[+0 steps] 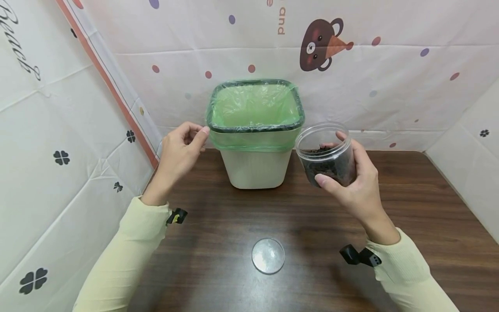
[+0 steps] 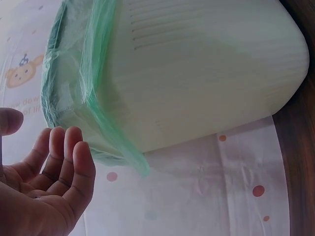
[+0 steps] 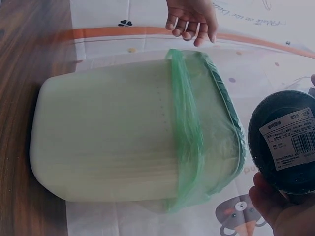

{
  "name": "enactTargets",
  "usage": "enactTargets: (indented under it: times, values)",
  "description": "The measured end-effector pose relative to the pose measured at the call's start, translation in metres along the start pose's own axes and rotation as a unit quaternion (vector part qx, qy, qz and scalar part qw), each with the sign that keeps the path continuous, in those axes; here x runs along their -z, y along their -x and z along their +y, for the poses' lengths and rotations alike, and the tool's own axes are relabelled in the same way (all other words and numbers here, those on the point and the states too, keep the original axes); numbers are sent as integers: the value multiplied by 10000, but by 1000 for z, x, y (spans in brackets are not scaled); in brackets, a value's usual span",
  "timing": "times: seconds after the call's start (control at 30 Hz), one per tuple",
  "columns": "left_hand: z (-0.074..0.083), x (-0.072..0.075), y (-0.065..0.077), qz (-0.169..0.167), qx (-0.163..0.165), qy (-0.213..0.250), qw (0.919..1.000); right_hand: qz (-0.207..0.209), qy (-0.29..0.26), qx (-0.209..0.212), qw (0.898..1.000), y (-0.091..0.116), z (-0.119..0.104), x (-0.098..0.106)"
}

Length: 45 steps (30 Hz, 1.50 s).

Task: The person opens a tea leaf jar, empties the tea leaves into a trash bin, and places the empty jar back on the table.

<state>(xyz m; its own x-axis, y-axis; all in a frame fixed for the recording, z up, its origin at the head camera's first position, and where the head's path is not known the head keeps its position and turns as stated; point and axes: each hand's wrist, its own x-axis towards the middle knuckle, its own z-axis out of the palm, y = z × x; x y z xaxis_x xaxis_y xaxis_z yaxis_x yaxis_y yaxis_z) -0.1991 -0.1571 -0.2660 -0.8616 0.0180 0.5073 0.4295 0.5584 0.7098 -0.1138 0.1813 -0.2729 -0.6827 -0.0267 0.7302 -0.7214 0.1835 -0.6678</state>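
My right hand (image 1: 360, 186) grips a clear plastic jar (image 1: 326, 156) partly filled with dark, crumbly material. The jar is lidless and tilted, its mouth toward the bin's right side. A label with a barcode (image 3: 290, 140) shows on its base in the right wrist view. My left hand (image 1: 181, 147) is beside the bin's left front corner, fingers loosely bent and holding nothing. Between the hands stands a pale waste bin (image 1: 257, 169), lined with a green plastic bag (image 1: 253, 141) folded over its dark rim. A round clear lid (image 1: 268, 255) lies flat on the table.
The dark wooden table (image 1: 218, 242) runs beneath everything. Behind the bin hangs a pale printed cloth (image 1: 187, 56) with dots and a bear. More printed cloth (image 1: 50, 182) borders the table at the left, and a white one (image 1: 471, 156) at the right.
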Motion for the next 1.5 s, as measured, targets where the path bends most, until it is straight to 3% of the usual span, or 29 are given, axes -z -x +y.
enactTargets:
  times: [0.9,1.5]
  values:
    - [-7,5,-12,-132,298,-209,9993,-85,386,3,9992,-7,-2,-2]
    - [-1,7,-25,-339,665,-270,9968,-72,417,84,9991,-10,-2,-2]
